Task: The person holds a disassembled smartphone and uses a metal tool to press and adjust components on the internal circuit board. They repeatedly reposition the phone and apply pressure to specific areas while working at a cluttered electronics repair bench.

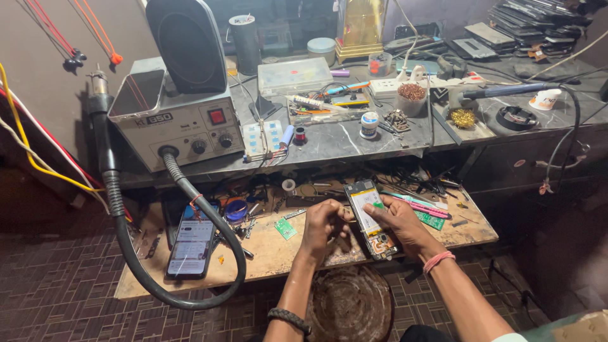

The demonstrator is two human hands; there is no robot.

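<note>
An opened phone with its back cover off lies on the low wooden board, its white battery facing up. My right hand rests on the phone's right side, fingers touching the battery area and lower edge. My left hand is curled into a loose fist just left of the phone, fingertips at its left edge; whether it pinches a small tool I cannot tell. A pink wristband sits on my right wrist and a dark braided band on my left forearm.
A second phone with a lit screen lies at the board's left. A hot-air station with a thick black hose stands on the grey shelf. Small green circuit boards, pink tweezers, screws and tools are scattered around.
</note>
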